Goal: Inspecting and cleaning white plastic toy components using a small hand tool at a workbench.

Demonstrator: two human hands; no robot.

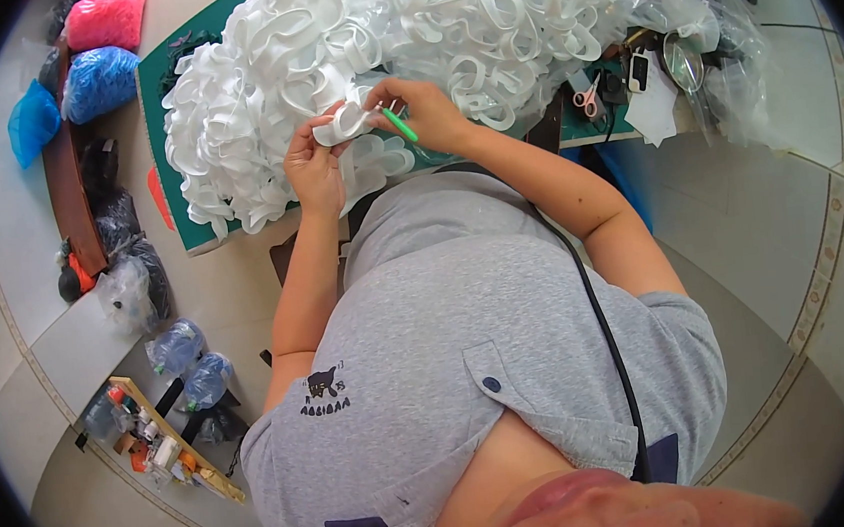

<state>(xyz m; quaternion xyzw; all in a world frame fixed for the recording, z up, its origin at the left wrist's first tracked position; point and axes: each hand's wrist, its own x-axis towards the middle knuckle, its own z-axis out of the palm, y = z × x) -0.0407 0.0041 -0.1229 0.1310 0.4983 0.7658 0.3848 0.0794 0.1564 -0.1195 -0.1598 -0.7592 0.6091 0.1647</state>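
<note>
Near the table's front edge, my left hand [315,172] is closed, with thumb and fingers pinching a white strap loop [344,123]. My right hand [426,113] is closed around a small tool with a slim bright green handle [400,125]; its tip meets the strap and is too small to make out. The right fingertips are beside the loop, close to the left ones. Behind both hands rises a large heap of similar white strap loops [264,66], spread over the green table [154,86]. Some loops lie just under the held one.
Pink-handled scissors [586,99] and a white paper sheet [652,113] lie at the table's right, near clear plastic bags [736,65]. On the left are a pink bag [106,18] and a blue bag [100,83]. A wooden box of small items [172,446] is at lower left.
</note>
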